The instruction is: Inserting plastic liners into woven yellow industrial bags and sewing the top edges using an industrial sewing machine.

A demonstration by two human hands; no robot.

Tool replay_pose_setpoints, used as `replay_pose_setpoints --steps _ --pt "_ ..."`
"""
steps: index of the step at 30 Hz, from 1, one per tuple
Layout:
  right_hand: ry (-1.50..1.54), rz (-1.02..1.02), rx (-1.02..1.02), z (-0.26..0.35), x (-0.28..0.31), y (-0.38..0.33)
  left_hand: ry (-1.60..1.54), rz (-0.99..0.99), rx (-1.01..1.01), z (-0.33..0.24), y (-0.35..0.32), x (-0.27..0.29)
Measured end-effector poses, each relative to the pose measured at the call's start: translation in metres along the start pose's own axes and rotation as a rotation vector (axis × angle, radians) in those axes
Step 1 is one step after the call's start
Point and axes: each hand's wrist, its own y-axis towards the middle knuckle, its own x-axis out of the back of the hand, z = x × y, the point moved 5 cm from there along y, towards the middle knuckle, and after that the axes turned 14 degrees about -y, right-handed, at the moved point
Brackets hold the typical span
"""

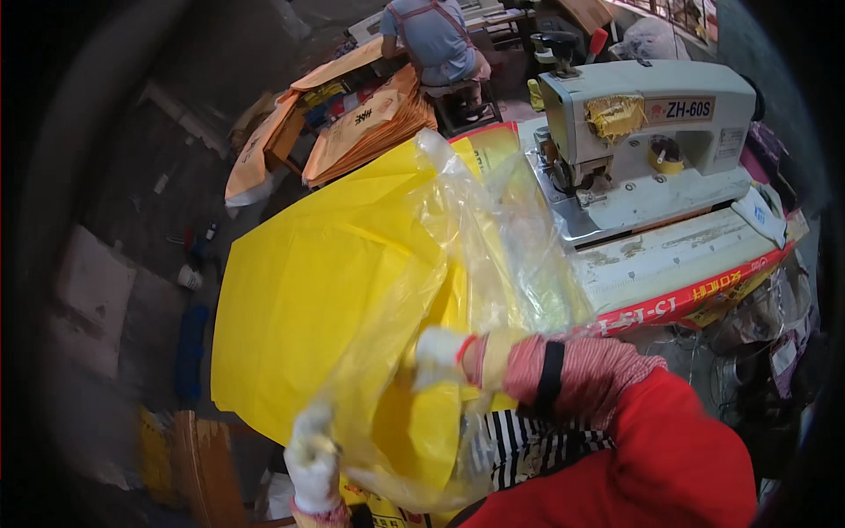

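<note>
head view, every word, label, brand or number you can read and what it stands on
Wording left uncopied; print shows here:
White sewing machine: large dark characters; smaller label unreadable
Red strip below it: white and yellow characters
Orange stack: dark characters
White item at right: blue mark, too small to read

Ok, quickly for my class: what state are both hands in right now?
Left hand: closed, holding the edge of the clear plastic.
Right hand: over the yellow material, blurred; open or closed cannot be told.
</note>
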Motion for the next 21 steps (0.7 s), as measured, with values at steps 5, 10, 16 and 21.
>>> replay_pose_setpoints --steps 5,10,16,21 --pt "-0.065 -0.612 -0.712 -0.099 0.077 0.008 0.295 0.869 -0.096 0.003 -0.040 -0.060" --pt "0.445 -0.678 -0.884 -0.087 0.066 0.003 0.225 0.963 0.747 -0.003 0.007 -0.074" --pt "0.440 -0.676 -0.864 -0.072 0.026 -0.014 1.057 0.563 -0.784 -0.043 0.133 -0.161" --pt "0.172 -0.340 -0.638 -0.026 0.029 -0.003 1.318 0.428 -1.107 -0.011 0.178 -0.192"
